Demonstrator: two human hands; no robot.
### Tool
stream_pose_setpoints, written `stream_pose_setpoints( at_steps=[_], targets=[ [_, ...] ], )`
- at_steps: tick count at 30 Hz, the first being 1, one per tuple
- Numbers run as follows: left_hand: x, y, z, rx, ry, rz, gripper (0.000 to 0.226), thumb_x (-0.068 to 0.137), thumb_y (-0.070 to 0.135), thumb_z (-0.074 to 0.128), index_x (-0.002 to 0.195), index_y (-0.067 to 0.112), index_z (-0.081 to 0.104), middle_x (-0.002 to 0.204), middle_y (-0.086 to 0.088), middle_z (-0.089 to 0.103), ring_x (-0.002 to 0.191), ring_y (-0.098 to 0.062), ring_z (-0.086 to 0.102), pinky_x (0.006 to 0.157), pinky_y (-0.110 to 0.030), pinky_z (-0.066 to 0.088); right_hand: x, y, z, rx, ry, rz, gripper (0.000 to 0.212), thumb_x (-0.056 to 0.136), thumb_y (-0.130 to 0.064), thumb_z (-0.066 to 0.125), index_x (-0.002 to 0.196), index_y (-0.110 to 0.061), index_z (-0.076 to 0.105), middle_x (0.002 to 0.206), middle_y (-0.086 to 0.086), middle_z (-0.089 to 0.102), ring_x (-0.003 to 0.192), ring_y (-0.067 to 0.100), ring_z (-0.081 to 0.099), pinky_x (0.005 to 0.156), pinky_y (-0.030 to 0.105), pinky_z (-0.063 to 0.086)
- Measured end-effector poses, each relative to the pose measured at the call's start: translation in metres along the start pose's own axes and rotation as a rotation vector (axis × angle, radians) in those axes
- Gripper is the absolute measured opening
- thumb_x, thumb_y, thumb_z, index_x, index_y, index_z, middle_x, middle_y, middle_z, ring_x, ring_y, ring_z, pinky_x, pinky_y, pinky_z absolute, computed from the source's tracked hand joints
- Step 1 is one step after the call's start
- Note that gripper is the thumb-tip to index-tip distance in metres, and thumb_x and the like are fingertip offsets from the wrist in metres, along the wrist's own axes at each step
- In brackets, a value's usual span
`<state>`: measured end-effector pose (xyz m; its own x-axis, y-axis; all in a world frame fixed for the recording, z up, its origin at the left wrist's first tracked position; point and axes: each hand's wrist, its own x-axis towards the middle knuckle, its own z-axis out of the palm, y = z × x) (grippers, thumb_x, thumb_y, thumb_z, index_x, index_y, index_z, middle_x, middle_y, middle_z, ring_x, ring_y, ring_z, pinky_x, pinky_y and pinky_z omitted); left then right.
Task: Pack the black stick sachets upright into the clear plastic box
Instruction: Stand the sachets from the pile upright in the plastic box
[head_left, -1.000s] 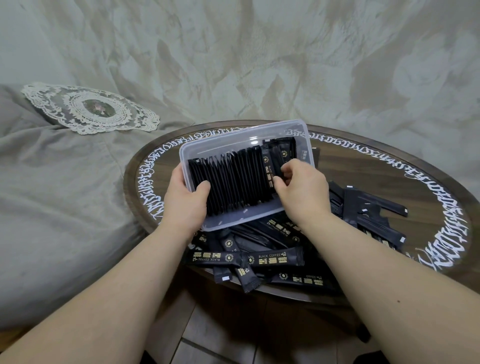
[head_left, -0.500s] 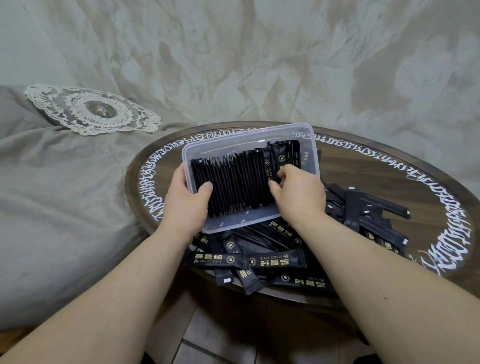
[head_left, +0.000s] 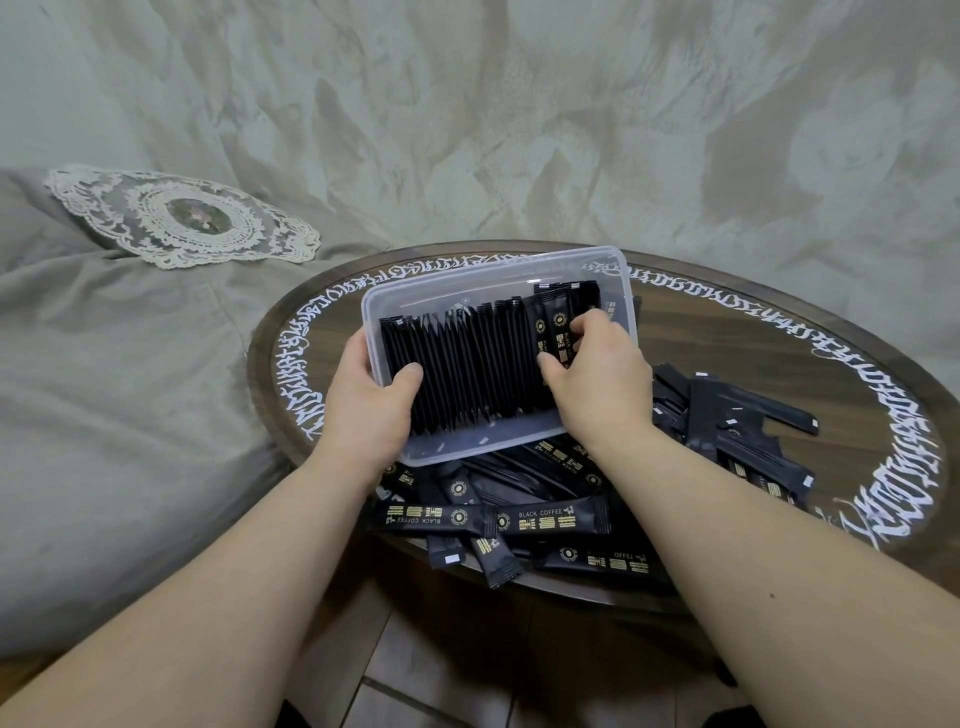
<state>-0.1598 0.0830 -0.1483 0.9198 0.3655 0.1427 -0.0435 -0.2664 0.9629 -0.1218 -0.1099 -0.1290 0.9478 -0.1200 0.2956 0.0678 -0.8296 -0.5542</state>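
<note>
Black sachets stand packed in the clear box, which the left hand grips by its edge, thumb inside. Beside that grip, the right hand pinches the end sachets; they look light, thin and slippery, best pinched flat at the top

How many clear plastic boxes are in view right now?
1: the box, tilted above the table, gripped by the left hand, right hand inside. Loose sachets might hide others.
</note>
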Motion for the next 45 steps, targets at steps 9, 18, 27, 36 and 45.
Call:
stream_pose_setpoints(
  at_steps=[9, 18, 27, 36, 45],
  targets=[
    [-0.0022, 0.0021, -0.0010, -0.004, -0.002, 0.005, 0.049, 0.088, 0.014, 0.059, 0.133, 0.029, 0.048, 0.115, 0.011, 0.064, 0.106, -0.007, 0.060, 0.099, -0.038, 0.048, -0.0006, -0.0030, -0.0009, -0.107, -0.042, 0.007, 0.047, 0.089, -0.041, 0.060, 0.124, -0.014, 0.045, 0.123, 0.007, 0.049, 0.109, 0.032, 0.054, 0.083, 0.038, 0.044],
    [-0.0019, -0.0002, -0.0023, -0.001, 0.002, 0.017, 0.046, 0.089, 0.013, 0.060, 0.129, 0.032, 0.048, 0.115, 0.016, 0.063, 0.107, -0.005, 0.059, 0.098, -0.032, 0.046, -0.0032, -0.0044, -0.0019, -0.137, -0.062, -0.016, 0.049, 0.088, -0.046, 0.059, 0.124, -0.015, 0.046, 0.121, 0.006, 0.051, 0.108, 0.031, 0.054, 0.079, 0.037, 0.043],
    [-0.0035, 0.0027, -0.0020, -0.007, 0.012, 0.025, 0.047, 0.090, 0.012, 0.059, 0.130, 0.033, 0.048, 0.113, 0.018, 0.062, 0.104, 0.002, 0.058, 0.092, -0.024, 0.044, -0.0058, -0.0042, 0.0024, -0.196, -0.063, -0.054, 0.056, 0.091, -0.037, 0.057, 0.138, -0.021, 0.031, 0.133, 0.006, 0.044, 0.108, 0.034, 0.055, 0.073, 0.035, 0.038],
    [-0.0013, 0.0007, -0.0034, -0.018, -0.010, 0.014, 0.047, 0.078, 0.027, 0.060, 0.121, 0.041, 0.049, 0.114, 0.014, 0.064, 0.107, -0.006, 0.061, 0.100, -0.039, 0.047, -0.0056, -0.0068, 0.0018, -0.236, -0.029, -0.092, 0.039, 0.092, -0.039, 0.055, 0.125, -0.017, 0.049, 0.124, 0.004, 0.048, 0.110, 0.025, 0.050, 0.071, 0.031, 0.032],
    [-0.0009, 0.0000, -0.0039, -0.015, -0.010, 0.030, 0.046, 0.089, 0.014, 0.060, 0.128, 0.034, 0.048, 0.114, 0.020, 0.061, 0.107, -0.001, 0.058, 0.098, -0.030, 0.045, -0.0019, -0.0035, 0.0034, -0.043, -0.032, -0.042, 0.027, 0.092, -0.034, 0.058, 0.112, -0.018, 0.050, 0.112, 0.003, 0.056, 0.095, 0.028, 0.056, 0.072, 0.032, 0.038]
  ],
)
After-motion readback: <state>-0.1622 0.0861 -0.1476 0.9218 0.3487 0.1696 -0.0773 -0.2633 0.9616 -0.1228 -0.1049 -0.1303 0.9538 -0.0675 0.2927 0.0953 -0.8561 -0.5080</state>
